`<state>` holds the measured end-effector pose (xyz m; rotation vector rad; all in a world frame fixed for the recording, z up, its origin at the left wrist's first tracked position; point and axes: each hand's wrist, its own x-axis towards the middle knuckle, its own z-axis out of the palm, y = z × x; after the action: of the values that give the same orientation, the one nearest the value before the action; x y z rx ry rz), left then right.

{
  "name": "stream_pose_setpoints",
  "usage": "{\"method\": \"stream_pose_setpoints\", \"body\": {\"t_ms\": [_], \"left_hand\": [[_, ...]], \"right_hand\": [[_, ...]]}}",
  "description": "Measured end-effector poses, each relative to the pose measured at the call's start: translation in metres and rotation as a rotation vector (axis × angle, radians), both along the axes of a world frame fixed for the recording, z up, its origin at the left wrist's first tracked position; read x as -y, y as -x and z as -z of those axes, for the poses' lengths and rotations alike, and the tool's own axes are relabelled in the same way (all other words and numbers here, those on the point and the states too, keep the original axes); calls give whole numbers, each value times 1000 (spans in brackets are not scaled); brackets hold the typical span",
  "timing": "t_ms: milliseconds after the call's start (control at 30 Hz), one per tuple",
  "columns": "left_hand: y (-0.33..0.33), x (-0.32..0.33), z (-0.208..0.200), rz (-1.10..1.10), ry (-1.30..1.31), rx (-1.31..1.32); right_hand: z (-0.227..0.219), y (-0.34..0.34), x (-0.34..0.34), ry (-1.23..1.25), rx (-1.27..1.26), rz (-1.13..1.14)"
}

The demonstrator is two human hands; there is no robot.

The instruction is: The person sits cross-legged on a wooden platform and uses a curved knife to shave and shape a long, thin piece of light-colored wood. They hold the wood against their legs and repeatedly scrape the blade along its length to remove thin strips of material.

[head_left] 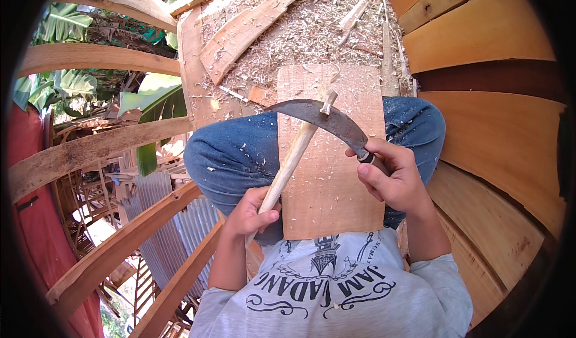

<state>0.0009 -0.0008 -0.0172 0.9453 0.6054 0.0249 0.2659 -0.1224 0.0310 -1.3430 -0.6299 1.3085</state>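
Pale, peeled stick in left hand grip; right hand clenches curved, rust-dark blade.

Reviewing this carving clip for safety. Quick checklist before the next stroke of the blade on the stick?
1. Right hand closed around the handle of the curved blade: ok.
2. Left hand gripping the wooden stick at its near end, well behind the blade: ok.
3. Blade edge seated on the stick near its far tip: ok.
4. Stick backed by the flat board lying across the lap: ok.
5. Knees in blue jeans out of the cutting line: cannot tell, they flank the board closely.
6. Wood shavings ahead, no other hands nearby: ok.
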Motion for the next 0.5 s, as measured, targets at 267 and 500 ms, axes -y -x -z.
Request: {"method": "stream_pose_setpoints", "body": {"t_ms": [267, 500], "left_hand": [[9, -1, 5, 48, -6, -29], [9, -3, 7, 55, -14, -28]], "right_hand": [[7, 6, -2, -80, 114, -39], [7, 5, -1, -50, 224, 62]]}}
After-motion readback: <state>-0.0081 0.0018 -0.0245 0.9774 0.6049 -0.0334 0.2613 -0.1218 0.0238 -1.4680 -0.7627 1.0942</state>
